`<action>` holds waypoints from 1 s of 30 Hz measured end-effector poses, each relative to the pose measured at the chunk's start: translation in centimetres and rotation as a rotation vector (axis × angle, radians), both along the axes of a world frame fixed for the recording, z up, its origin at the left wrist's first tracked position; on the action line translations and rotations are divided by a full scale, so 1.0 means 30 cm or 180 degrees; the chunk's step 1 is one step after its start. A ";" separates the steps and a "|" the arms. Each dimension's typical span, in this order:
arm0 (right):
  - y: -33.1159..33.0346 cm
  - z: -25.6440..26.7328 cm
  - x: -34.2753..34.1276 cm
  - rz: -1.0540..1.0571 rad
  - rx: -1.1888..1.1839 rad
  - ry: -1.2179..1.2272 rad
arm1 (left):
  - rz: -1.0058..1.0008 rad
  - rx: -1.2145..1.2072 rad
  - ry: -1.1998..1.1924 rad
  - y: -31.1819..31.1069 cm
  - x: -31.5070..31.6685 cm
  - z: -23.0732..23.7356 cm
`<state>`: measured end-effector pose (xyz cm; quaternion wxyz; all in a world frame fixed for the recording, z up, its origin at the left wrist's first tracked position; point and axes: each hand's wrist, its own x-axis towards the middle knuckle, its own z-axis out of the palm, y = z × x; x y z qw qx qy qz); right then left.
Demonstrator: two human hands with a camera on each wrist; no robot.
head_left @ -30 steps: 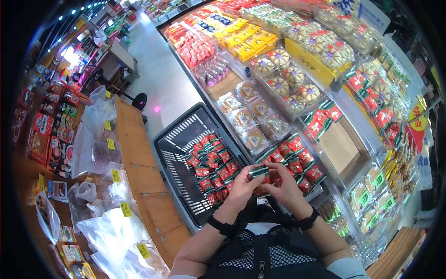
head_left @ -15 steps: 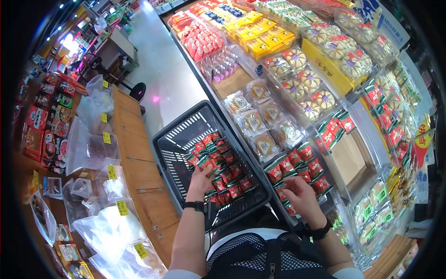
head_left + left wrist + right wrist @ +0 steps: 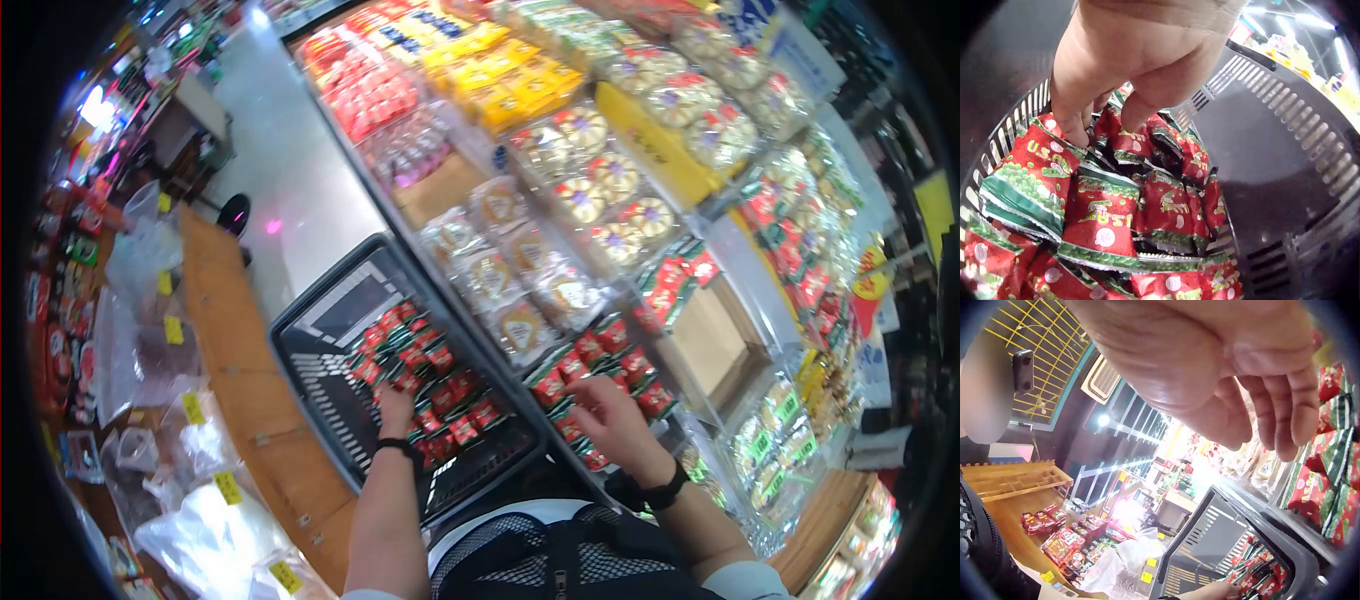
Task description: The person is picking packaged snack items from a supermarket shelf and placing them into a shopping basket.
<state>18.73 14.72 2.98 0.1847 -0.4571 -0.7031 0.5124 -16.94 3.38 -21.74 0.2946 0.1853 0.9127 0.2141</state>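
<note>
My left hand [image 3: 396, 402] reaches down into the dark plastic shopping basket [image 3: 283, 335]. Its fingertips touch the red and green snack packets [image 3: 1100, 215] piled there, thumb apart from the fingers; the far fingers are partly hidden behind the thumb. In the left wrist view, one fingertip lies at the top edge of a tilted snack packet [image 3: 1038, 172]. Over the display bin's matching packets [image 3: 588, 345], my right hand [image 3: 610, 425] hovers with fingers loosely bent and nothing in them. The right wrist view shows this right hand [image 3: 1235, 369] from the palm side.
Wrapped round cakes [image 3: 520, 325] lie in the bin beyond the basket, with yellow packs [image 3: 490, 70] farther up. A cardboard-bottomed bin [image 3: 712, 340] is at the right. Left of the basket runs a wooden counter [image 3: 240, 380] with plastic bags [image 3: 205, 530].
Both hands were together at a packet one second ago. They have since parted: the left went into the basket, the right over the bin. The view has also shifted.
</note>
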 end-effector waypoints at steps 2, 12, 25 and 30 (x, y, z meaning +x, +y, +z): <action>0.019 0.048 0.010 0.0088 0.0028 -0.0118 | -0.0007 0.0511 0.0045 -0.027 -0.028 -0.055; 0.466 0.269 0.310 -0.0954 0.1240 -0.0750 | -0.0249 0.1414 -0.0074 -0.081 0.127 0.240; 0.711 -0.054 0.338 -0.1115 0.1408 -0.2905 | -0.0935 0.1891 -0.1175 -0.132 0.572 0.581; 0.652 0.056 0.338 -0.0967 0.1448 -0.2411 | -0.1191 0.2156 -0.1049 -0.134 0.603 0.576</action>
